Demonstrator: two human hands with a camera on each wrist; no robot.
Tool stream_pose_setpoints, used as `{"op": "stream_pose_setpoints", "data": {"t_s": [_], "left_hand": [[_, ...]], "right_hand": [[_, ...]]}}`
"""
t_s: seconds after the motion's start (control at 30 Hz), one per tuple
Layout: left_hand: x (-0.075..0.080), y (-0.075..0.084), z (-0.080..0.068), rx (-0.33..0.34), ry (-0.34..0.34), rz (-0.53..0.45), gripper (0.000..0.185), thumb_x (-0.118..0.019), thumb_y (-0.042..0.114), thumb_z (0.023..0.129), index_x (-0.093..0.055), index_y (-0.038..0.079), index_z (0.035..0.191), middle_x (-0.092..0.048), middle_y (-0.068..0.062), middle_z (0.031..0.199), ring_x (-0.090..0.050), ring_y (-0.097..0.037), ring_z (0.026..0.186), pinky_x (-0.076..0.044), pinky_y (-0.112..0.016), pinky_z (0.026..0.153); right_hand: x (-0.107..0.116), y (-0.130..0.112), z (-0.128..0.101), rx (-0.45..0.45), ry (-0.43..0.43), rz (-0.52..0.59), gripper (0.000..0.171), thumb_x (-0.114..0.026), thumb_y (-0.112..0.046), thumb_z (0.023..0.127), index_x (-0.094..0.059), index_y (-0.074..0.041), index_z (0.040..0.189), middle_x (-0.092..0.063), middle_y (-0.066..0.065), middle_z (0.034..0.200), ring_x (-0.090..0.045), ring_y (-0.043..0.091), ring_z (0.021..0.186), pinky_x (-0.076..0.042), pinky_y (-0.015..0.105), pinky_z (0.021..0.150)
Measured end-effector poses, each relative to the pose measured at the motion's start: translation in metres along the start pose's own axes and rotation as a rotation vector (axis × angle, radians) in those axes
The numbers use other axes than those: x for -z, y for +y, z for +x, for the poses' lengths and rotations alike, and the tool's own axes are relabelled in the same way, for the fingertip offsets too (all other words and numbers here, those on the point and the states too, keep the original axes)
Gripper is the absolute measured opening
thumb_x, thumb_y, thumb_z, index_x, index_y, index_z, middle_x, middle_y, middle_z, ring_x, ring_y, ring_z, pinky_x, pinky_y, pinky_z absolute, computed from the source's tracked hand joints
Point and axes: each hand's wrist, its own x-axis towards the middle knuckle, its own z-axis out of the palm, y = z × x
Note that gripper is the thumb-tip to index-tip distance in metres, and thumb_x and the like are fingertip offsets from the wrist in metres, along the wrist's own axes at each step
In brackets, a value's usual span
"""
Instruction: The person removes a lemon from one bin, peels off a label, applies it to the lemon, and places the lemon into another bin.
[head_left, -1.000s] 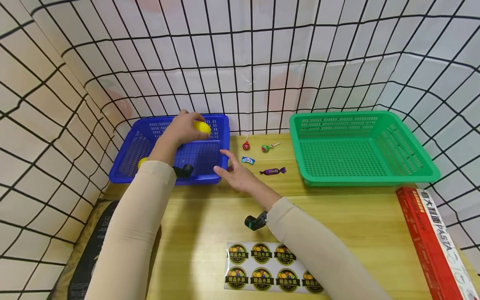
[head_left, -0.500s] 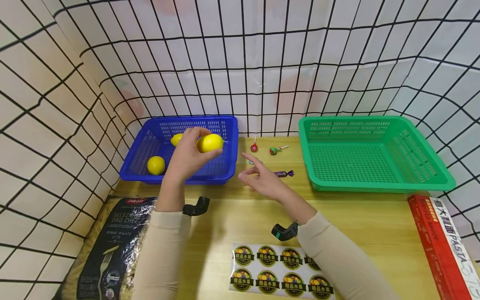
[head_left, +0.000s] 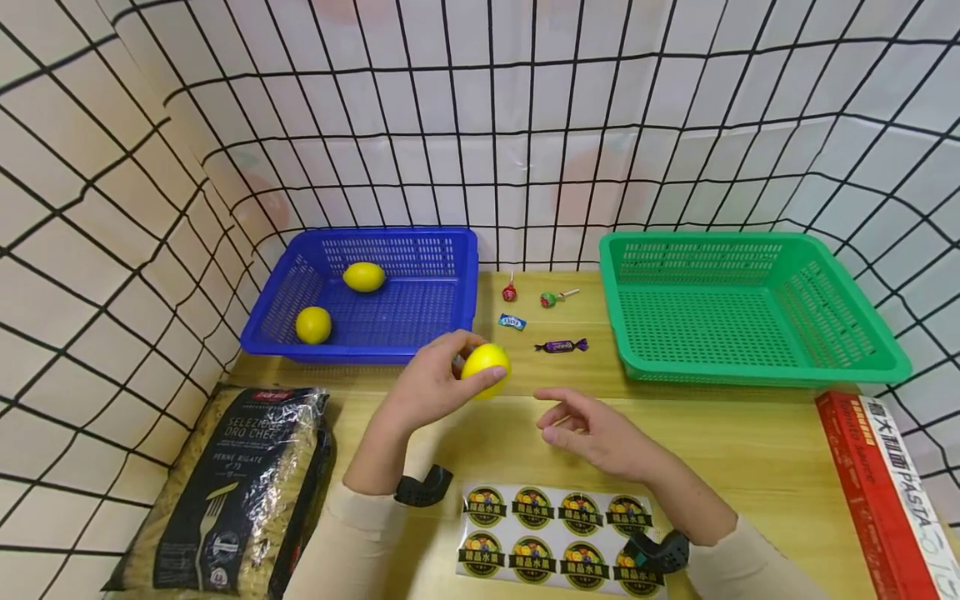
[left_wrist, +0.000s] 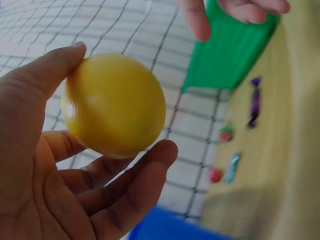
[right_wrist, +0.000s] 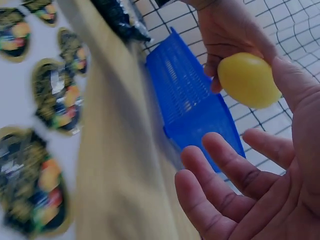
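Observation:
My left hand (head_left: 438, 387) grips a yellow lemon (head_left: 485, 368) (left_wrist: 114, 106) (right_wrist: 247, 80) above the wooden table (head_left: 750, 450), just in front of the blue basket (head_left: 471, 275). Two more lemons (head_left: 363, 277) (head_left: 312, 324) lie inside that basket. My right hand (head_left: 592, 427) (right_wrist: 240, 200) hovers open, fingers relaxed, a short way right of the held lemon and holds nothing. The green basket (head_left: 847, 333) (left_wrist: 230, 47) stands at the right.
Two lollipops (head_left: 509, 292) (head_left: 551, 298) and two wrapped sweets (head_left: 513, 321) (head_left: 561, 345) lie between the baskets. A pasta bag (head_left: 232, 483) lies front left, a sticker sheet (head_left: 547, 533) front centre, a red pasta box (head_left: 885, 492) at the right. Netted walls (head_left: 480, 125) enclose the table.
My left hand has lifted the lemon out of the blue basket and carried it right and toward me. My right hand has drawn back toward me and stays open.

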Motion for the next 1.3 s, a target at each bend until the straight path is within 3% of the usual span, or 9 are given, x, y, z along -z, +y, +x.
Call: {"op": "stream_pose_setpoints", "data": {"t_s": [0.17, 0.33, 0.47, 0.63, 0.73, 0.93, 1.3], "left_hand": [[-0.03, -0.007, -0.002, 0.041, -0.092, -0.127, 0.038, -0.073, 0.036, 0.094, -0.063, 0.011, 0.121, -0.068, -0.005, 0.103, -0.064, -0.018, 0.086, -0.056, -0.031, 0.071], [-0.055, -0.018, 0.001, 0.147, -0.146, -0.215, 0.042, -0.07, 0.042, 0.095, -0.062, 0.013, 0.125, -0.067, -0.008, 0.107, -0.062, -0.02, 0.091, -0.056, -0.032, 0.072], [-0.072, -0.022, 0.006, 0.198, -0.152, -0.234, 0.046, -0.068, 0.044, 0.097, -0.06, 0.018, 0.133, -0.067, -0.01, 0.112, -0.061, -0.023, 0.099, -0.056, -0.033, 0.074], [-0.09, -0.021, 0.015, 0.183, -0.14, -0.18, 0.046, -0.066, 0.044, 0.098, -0.062, 0.015, 0.133, -0.068, -0.01, 0.116, -0.062, -0.023, 0.102, -0.055, -0.031, 0.076], [-0.097, -0.022, 0.023, 0.195, -0.12, -0.178, 0.045, -0.066, 0.043, 0.098, -0.062, 0.012, 0.13, -0.068, -0.012, 0.11, -0.062, -0.021, 0.093, -0.055, -0.029, 0.07], [-0.104, -0.023, 0.035, 0.284, -0.089, -0.199, 0.045, -0.066, 0.043, 0.099, -0.06, 0.007, 0.125, -0.065, -0.012, 0.1, -0.061, -0.018, 0.076, -0.055, -0.028, 0.06], [-0.107, -0.018, 0.041, 0.331, -0.049, -0.103, 0.049, -0.061, 0.052, 0.099, -0.064, 0.007, 0.12, -0.067, -0.011, 0.106, -0.06, -0.021, 0.09, -0.051, -0.031, 0.075]], "right_hand": [[0.005, 0.012, -0.035, -0.042, 0.054, 0.004, 0.05, -0.064, -0.024, 0.102, -0.049, -0.004, 0.146, -0.066, 0.019, 0.12, -0.065, 0.014, 0.101, -0.056, 0.025, 0.082], [0.012, 0.025, -0.061, -0.079, 0.086, 0.037, 0.053, -0.068, -0.024, 0.099, -0.05, -0.001, 0.144, -0.065, 0.019, 0.117, -0.065, 0.009, 0.097, -0.057, 0.025, 0.08], [0.016, 0.039, -0.075, -0.102, 0.048, 0.049, 0.058, -0.075, -0.023, 0.094, -0.052, 0.001, 0.141, -0.065, 0.017, 0.107, -0.064, 0.008, 0.082, -0.056, 0.025, 0.069], [0.019, 0.054, -0.091, -0.142, 0.028, 0.006, 0.057, -0.08, -0.024, 0.089, -0.057, 0.002, 0.134, -0.064, 0.007, 0.088, -0.049, 0.002, 0.06, -0.045, 0.024, 0.052], [0.019, 0.06, -0.096, -0.162, 0.011, -0.023, 0.054, -0.081, -0.026, 0.087, -0.061, 0.001, 0.129, -0.064, 0.003, 0.084, -0.047, 0.001, 0.058, -0.043, 0.023, 0.051], [0.013, 0.066, -0.096, -0.188, -0.023, -0.109, 0.047, -0.082, -0.031, 0.086, -0.066, -0.007, 0.123, -0.063, -0.002, 0.08, -0.048, 0.001, 0.057, -0.044, 0.023, 0.052], [0.002, 0.056, -0.082, -0.187, 0.021, -0.32, 0.029, -0.081, -0.035, 0.087, -0.068, -0.021, 0.109, -0.057, -0.01, 0.072, -0.048, 0.002, 0.059, -0.042, 0.023, 0.058]]}}
